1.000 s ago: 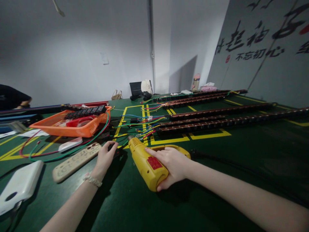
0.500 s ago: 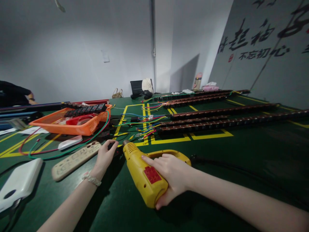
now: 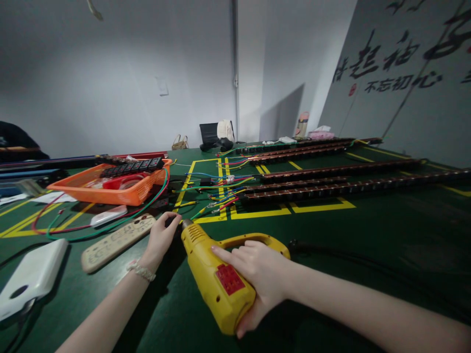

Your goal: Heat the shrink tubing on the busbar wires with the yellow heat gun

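Note:
My right hand [image 3: 257, 269] is wrapped round a yellow heat gun [image 3: 211, 274] with a red label on its side. The gun's metal nozzle points up and left, close to the fingertips of my left hand [image 3: 162, 238]. Those fingers are pinched on something small and dark, too hidden to name. Beyond the nozzle lie the coloured wire ends [image 3: 221, 203] of long dark strips [image 3: 312, 191]. A beige patterned case [image 3: 116, 243] rests left of my left hand.
An orange basket [image 3: 128, 197] holds black parts and something red. A white device [image 3: 35, 277] with a cable lies at the left. The green table [image 3: 368, 240] bears yellow tape lines. A dark cable trails right of the gun. Another person's arm shows at far left.
The heat gun's nozzle has moved left, closer to my left fingertips, and its rear end has dropped slightly. My left hand has barely moved. The person's arm at far left has shifted.

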The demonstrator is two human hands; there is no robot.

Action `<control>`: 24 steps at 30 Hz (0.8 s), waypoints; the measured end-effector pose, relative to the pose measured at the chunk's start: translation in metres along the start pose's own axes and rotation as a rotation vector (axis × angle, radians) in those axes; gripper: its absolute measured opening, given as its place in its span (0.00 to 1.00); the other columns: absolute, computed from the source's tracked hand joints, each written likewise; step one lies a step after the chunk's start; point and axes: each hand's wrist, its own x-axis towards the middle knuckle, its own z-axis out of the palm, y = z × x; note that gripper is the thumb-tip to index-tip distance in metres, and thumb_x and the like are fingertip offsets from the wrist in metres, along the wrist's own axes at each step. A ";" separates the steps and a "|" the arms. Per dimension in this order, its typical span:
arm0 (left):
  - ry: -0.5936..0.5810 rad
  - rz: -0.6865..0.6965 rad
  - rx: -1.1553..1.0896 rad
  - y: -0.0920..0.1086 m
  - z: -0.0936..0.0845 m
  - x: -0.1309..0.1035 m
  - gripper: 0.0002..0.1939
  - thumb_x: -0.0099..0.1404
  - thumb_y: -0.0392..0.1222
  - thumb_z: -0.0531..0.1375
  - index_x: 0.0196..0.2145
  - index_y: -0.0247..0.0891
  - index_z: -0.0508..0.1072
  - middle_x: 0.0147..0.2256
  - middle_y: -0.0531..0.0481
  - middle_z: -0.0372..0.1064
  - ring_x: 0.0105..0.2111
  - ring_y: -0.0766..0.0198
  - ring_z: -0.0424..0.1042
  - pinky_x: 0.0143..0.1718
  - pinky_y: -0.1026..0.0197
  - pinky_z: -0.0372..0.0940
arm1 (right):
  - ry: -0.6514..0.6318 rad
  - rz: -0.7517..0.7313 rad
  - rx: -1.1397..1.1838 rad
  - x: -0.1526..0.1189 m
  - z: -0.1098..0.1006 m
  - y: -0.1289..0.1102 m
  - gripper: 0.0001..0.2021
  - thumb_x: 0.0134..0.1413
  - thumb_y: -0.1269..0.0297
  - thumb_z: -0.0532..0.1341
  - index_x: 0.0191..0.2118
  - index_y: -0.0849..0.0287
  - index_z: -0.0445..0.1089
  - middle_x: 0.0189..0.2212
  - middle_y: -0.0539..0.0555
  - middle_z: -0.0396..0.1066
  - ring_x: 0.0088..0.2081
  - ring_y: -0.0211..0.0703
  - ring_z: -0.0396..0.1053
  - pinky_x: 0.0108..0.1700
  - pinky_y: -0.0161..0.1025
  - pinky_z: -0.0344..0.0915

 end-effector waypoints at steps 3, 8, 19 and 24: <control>0.003 0.015 -0.003 0.000 0.000 0.000 0.16 0.55 0.54 0.55 0.31 0.38 0.71 0.30 0.49 0.72 0.35 0.57 0.69 0.36 0.59 0.63 | -0.004 0.014 -0.008 0.001 -0.002 -0.002 0.60 0.29 0.32 0.62 0.65 0.65 0.43 0.40 0.61 0.70 0.37 0.53 0.69 0.44 0.47 0.59; 0.003 0.023 -0.002 -0.002 0.000 0.000 0.16 0.55 0.54 0.55 0.31 0.38 0.71 0.31 0.49 0.71 0.36 0.57 0.69 0.36 0.59 0.63 | 0.003 0.020 -0.005 0.001 -0.003 -0.002 0.59 0.29 0.32 0.62 0.65 0.64 0.44 0.40 0.61 0.70 0.37 0.53 0.69 0.44 0.47 0.59; -0.002 -0.005 0.013 0.000 0.000 0.000 0.18 0.54 0.56 0.56 0.32 0.38 0.72 0.30 0.49 0.72 0.34 0.57 0.69 0.34 0.59 0.63 | 0.015 0.034 -0.049 0.003 -0.001 0.009 0.59 0.31 0.33 0.62 0.65 0.64 0.41 0.42 0.62 0.70 0.39 0.54 0.69 0.45 0.48 0.57; 0.009 0.023 0.019 -0.004 0.000 0.001 0.19 0.55 0.56 0.55 0.33 0.37 0.72 0.31 0.49 0.72 0.34 0.57 0.69 0.37 0.58 0.63 | 0.030 0.111 -0.090 0.004 -0.006 0.023 0.58 0.34 0.34 0.61 0.66 0.64 0.39 0.45 0.64 0.69 0.43 0.56 0.68 0.45 0.48 0.56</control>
